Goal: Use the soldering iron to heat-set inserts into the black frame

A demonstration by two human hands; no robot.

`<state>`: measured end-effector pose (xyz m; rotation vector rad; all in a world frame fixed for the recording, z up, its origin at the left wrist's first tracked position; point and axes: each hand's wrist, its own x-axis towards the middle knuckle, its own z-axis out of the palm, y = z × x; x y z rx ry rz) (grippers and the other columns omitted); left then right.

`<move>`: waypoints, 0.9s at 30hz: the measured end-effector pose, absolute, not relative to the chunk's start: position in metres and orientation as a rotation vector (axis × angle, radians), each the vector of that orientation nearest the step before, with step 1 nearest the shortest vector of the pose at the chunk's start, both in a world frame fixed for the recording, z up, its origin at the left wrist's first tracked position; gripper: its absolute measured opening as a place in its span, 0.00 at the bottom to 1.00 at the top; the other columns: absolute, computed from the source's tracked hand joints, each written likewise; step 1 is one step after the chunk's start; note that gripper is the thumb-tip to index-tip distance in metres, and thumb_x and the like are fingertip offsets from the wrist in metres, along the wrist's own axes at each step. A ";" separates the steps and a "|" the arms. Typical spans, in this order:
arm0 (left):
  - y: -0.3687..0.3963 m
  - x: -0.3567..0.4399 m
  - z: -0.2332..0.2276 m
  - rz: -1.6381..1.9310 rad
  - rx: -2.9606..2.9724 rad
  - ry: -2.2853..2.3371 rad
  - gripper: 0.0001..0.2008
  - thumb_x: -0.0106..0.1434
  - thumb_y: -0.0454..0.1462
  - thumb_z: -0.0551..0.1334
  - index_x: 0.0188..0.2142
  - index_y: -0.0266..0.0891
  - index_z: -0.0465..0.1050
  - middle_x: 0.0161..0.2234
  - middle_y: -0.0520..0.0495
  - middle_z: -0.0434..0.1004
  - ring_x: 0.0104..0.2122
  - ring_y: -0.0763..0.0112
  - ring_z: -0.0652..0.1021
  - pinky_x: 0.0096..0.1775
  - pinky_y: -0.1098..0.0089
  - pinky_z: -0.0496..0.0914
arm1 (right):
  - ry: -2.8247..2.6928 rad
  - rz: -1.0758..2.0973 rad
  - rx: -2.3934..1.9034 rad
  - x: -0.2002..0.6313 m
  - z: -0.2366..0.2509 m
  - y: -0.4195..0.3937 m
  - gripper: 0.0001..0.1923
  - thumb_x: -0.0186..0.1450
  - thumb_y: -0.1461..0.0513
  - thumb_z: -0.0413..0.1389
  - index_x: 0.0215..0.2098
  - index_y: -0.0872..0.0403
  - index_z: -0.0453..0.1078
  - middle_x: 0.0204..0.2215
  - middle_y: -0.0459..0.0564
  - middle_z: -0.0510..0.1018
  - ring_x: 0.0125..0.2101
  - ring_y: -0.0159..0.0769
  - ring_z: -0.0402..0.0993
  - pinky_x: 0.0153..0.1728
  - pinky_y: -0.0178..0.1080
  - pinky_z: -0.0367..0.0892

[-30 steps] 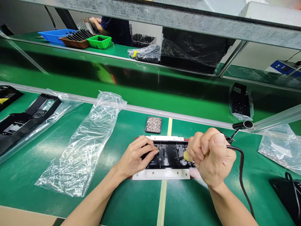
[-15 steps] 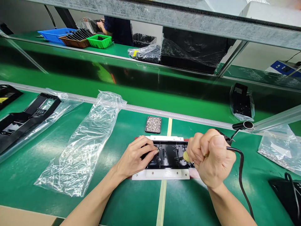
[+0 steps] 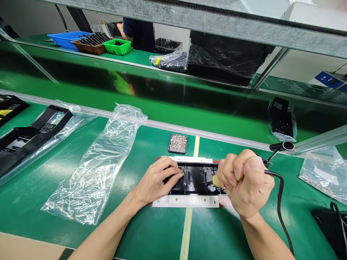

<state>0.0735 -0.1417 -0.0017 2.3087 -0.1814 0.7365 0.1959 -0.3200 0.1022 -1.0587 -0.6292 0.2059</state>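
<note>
No brand, label or lettering is readable anywhere on the parts in front of you. Your left hand [image 3: 155,182] lies flat on the left end of the black plastic part [image 3: 195,178], fingers pressed together, their tips holding it down beside a screw post. That part sits in a white fixture [image 3: 185,201] near the front edge of the green table [image 3: 151,231], straddling the pale tape line [image 3: 187,227]. Your right hand [image 3: 245,182] is closed in a fist around a corded screwdriver [image 3: 216,180], whose yellowish tip end shows just left of your knuckles and points down onto the right half of the black part; its black cable [image 3: 280,209] loops off toward the table's right front corner. Just beyond the fixture rests a small black tray of screws [image 3: 178,143]. An empty clear plastic bag [image 3: 100,162] lies to the left of your left hand.
</note>
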 end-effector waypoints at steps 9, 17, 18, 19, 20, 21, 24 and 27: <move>-0.142 0.073 -0.003 0.735 2.318 -0.170 0.06 0.73 0.30 0.63 0.43 0.39 0.79 0.39 0.45 0.78 0.39 0.64 0.76 0.41 0.61 0.72 | -0.638 0.202 -1.069 0.196 0.104 -0.321 0.25 0.76 0.54 0.52 0.21 0.52 0.58 0.14 0.39 0.55 0.14 0.25 0.49 0.12 0.28 0.50; -0.142 0.073 -0.002 0.738 2.311 -0.174 0.05 0.73 0.30 0.63 0.43 0.39 0.79 0.39 0.44 0.78 0.39 0.64 0.76 0.41 0.61 0.72 | -0.652 0.187 -1.069 0.195 0.103 -0.320 0.25 0.76 0.54 0.52 0.22 0.52 0.58 0.14 0.39 0.55 0.14 0.25 0.50 0.12 0.28 0.50; -0.142 0.073 -0.002 0.735 2.311 -0.174 0.05 0.73 0.30 0.63 0.43 0.39 0.79 0.39 0.44 0.78 0.39 0.64 0.76 0.41 0.61 0.72 | -0.657 0.184 -1.068 0.196 0.103 -0.320 0.25 0.76 0.54 0.52 0.22 0.52 0.58 0.14 0.39 0.55 0.14 0.25 0.50 0.12 0.28 0.50; -0.142 0.073 -0.002 0.733 2.311 -0.174 0.05 0.73 0.30 0.63 0.43 0.39 0.79 0.39 0.44 0.78 0.39 0.64 0.76 0.41 0.61 0.72 | -0.663 0.181 -1.066 0.196 0.103 -0.320 0.25 0.76 0.54 0.52 0.22 0.52 0.58 0.14 0.39 0.55 0.14 0.25 0.50 0.12 0.28 0.50; -0.142 0.073 -0.002 0.729 2.311 -0.175 0.05 0.73 0.30 0.63 0.43 0.39 0.79 0.39 0.44 0.78 0.39 0.64 0.76 0.41 0.61 0.71 | -0.667 0.179 -1.063 0.196 0.103 -0.320 0.25 0.77 0.54 0.51 0.22 0.53 0.58 0.14 0.39 0.54 0.14 0.25 0.50 0.12 0.28 0.50; -0.142 0.073 -0.003 0.728 2.311 -0.175 0.05 0.73 0.30 0.64 0.43 0.39 0.79 0.39 0.45 0.78 0.39 0.64 0.76 0.41 0.61 0.71 | -0.669 0.179 -1.059 0.196 0.103 -0.320 0.25 0.77 0.55 0.51 0.22 0.53 0.58 0.14 0.39 0.55 0.14 0.25 0.50 0.12 0.28 0.50; -0.142 0.073 -0.003 0.728 2.309 -0.172 0.05 0.73 0.29 0.64 0.43 0.38 0.79 0.39 0.45 0.77 0.39 0.65 0.75 0.41 0.61 0.71 | -0.658 0.186 -1.050 0.197 0.103 -0.319 0.25 0.77 0.55 0.51 0.22 0.53 0.59 0.14 0.39 0.55 0.14 0.24 0.50 0.12 0.28 0.50; -0.142 0.073 -0.002 0.728 2.308 -0.172 0.05 0.73 0.29 0.64 0.43 0.38 0.79 0.39 0.45 0.77 0.39 0.65 0.75 0.41 0.61 0.71 | -0.654 0.187 -1.041 0.197 0.103 -0.319 0.25 0.77 0.56 0.52 0.22 0.53 0.59 0.14 0.40 0.56 0.14 0.25 0.50 0.12 0.29 0.49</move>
